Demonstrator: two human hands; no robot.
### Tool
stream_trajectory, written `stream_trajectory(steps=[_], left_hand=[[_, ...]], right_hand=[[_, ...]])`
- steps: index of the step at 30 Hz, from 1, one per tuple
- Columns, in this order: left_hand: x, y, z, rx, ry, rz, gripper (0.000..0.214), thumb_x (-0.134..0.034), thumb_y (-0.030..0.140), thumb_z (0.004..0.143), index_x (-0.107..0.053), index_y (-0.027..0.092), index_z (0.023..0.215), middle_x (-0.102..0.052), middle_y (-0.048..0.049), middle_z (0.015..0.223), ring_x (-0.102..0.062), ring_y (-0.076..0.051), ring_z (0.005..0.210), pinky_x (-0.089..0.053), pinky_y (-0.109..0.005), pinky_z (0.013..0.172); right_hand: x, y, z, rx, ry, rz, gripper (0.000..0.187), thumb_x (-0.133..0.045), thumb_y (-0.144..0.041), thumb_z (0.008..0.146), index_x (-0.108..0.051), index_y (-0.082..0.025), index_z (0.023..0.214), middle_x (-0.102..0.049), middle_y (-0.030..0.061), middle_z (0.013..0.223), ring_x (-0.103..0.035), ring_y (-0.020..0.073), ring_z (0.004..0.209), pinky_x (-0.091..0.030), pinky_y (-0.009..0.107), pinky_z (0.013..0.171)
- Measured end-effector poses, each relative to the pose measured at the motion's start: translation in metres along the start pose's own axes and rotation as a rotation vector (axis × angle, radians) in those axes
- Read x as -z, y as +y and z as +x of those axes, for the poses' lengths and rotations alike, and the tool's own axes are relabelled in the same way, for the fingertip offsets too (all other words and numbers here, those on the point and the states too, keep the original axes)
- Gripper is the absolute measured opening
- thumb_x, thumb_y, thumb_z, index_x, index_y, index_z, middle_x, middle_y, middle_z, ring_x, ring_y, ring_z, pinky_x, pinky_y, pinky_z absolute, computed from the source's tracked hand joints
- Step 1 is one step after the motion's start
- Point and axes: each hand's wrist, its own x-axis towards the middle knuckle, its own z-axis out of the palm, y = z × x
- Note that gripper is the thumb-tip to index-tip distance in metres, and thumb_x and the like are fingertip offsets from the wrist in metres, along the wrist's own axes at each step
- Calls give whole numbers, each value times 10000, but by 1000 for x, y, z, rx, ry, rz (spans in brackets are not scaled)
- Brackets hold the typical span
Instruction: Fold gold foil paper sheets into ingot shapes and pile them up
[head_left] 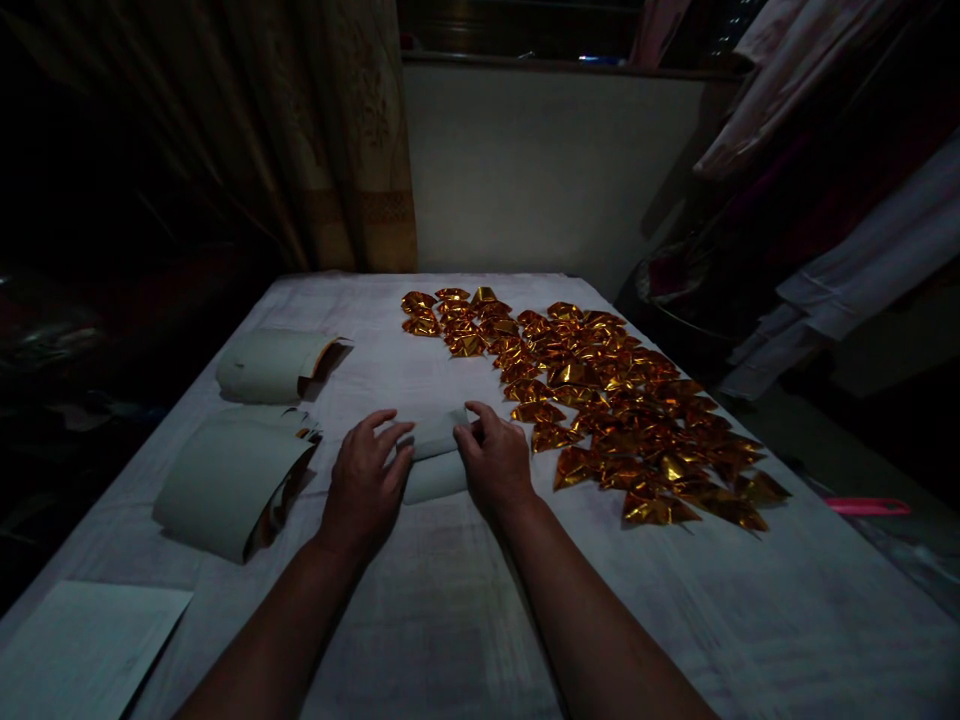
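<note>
In the middle of the table lies a pale grey sheet of paper [436, 478], partly folded or curled over itself, with a crease running across it. My left hand [367, 475] holds its left end between thumb and fingers. At the other end, my right hand [495, 452] grips the sheet, its thumb near the top edge. Many folded shiny gold foil paper pieces [577, 375], pointed at both ends, lie spread to the right and beyond my right hand. To the left of my left hand rest two curled stacks of grey-backed paper, a nearer stack [225, 485] and a farther stack [262, 365].
A flat pale sheet [82, 645] lies at the table's near left corner. The table [420, 620] has a light checked cloth. Behind it are a curtain [337, 150] and a wall [540, 170]. Clothes [877, 250] hang at the right, above a pink handle [870, 506].
</note>
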Motion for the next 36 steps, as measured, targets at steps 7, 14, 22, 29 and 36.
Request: stream_trajectory(steps=[7,14,22,29,36], left_hand=[[6,7,-13,-218,-323,78,304,-570,336,953,-651,238,1229,-709,-81,1258,-599,-297,1231,-333,-608,1116],[4,6,-24,-195,-369,174,471,-647,443,908,-588,237,1328,-639,-105,1382,-530,-324,1339,-275,-624,1162],[9,1,-31,-224,-347,142,475,-652,433,901,-592,239,1330,-651,-113,1360,-548,-339,1319,-293,-649,1151],[16,2,-33,-241,-377,123,514,-712,435,855,-598,273,1329,-651,-104,1336,-545,-345,1310,-265,-652,1165],[17,6,-33,-242,-362,119,432,-699,384,870,-636,295,1288,-658,-89,1314,-555,-341,1290,-280,-658,1151]], right_hand=[[0,-1,0,-22,-22,-61,309,-556,-243,937,-663,-169,1217,-762,71,871,-695,245,851,-441,375,871],[5,11,-4,40,-67,30,347,-449,-228,960,-648,-180,1240,-774,82,990,-698,245,945,-460,379,903],[27,30,-44,239,-125,122,588,-431,-37,800,-591,-244,1326,-746,39,1066,-652,218,989,-474,387,926],[39,21,-54,384,-206,-28,501,-563,-50,798,-644,-265,1243,-684,63,1086,-584,245,1004,-450,411,891],[43,17,-51,520,-235,-90,364,-665,-144,843,-683,-273,1183,-654,66,1319,-525,284,1235,-408,467,1007]])
